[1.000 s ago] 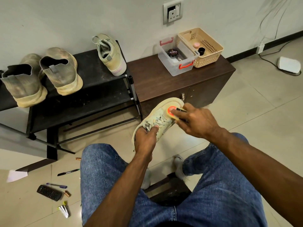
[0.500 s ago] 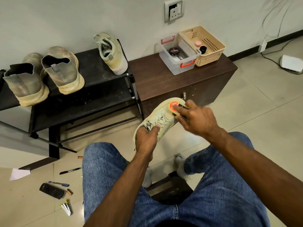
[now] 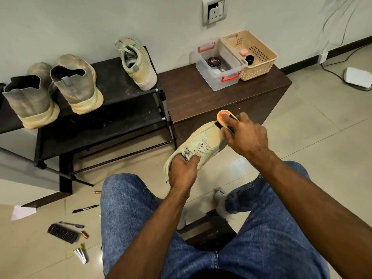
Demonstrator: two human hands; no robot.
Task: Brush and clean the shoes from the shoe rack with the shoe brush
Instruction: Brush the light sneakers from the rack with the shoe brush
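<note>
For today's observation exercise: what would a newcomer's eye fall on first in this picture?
In the middle, the left hand holds a pale shoe by its laces while the right hand presses a bright orange brush on its toe. To the left, three more shoes stand on a black rack.

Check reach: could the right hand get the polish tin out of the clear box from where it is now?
Probably, but not yet. The polish tin lies uncovered in the lidless clear box, beyond the right hand, with nothing between. That hand grips the shoe brush, so it is occupied.
</note>
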